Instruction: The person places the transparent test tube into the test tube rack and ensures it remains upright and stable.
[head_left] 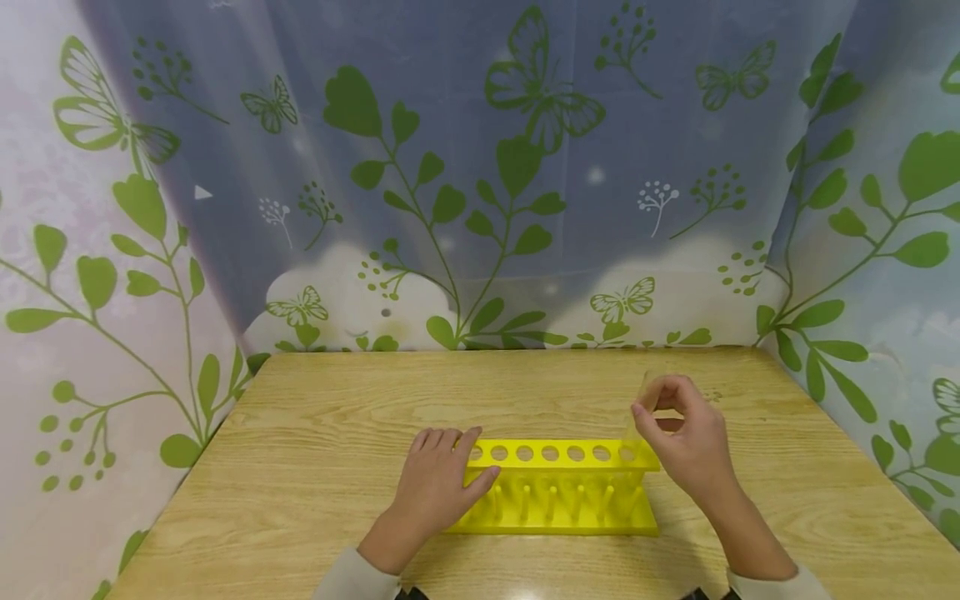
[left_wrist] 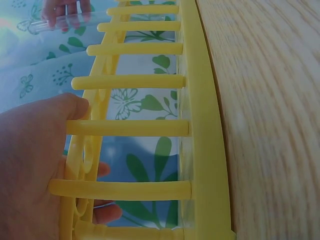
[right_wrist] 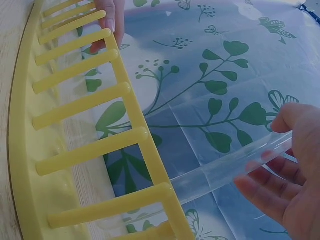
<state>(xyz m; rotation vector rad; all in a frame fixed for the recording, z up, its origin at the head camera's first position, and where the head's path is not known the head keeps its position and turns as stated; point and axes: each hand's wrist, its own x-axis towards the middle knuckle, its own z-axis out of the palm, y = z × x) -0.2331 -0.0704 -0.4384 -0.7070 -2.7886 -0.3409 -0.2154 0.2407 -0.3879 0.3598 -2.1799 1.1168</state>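
Observation:
A yellow test tube rack (head_left: pixel 555 525) stands upright on the table, with a row of round holes along its top and a row of pegs below. My left hand (head_left: pixel 435 483) grips the left end of its top plate, thumb at the near edge and fingers over the far side. At the right end, my right hand (head_left: pixel 693 437) pinches a clear test tube (right_wrist: pixel 220 172) between thumb and fingers. The tube leans, and its lower part passes through the rightmost hole of the rack. Its outline is faint in the head view.
The wood-grain table (head_left: pixel 345 400) extends around the rack. A patterned curtain (head_left: pixel 450 167) with green leaves and butterflies hangs behind the table and at both sides.

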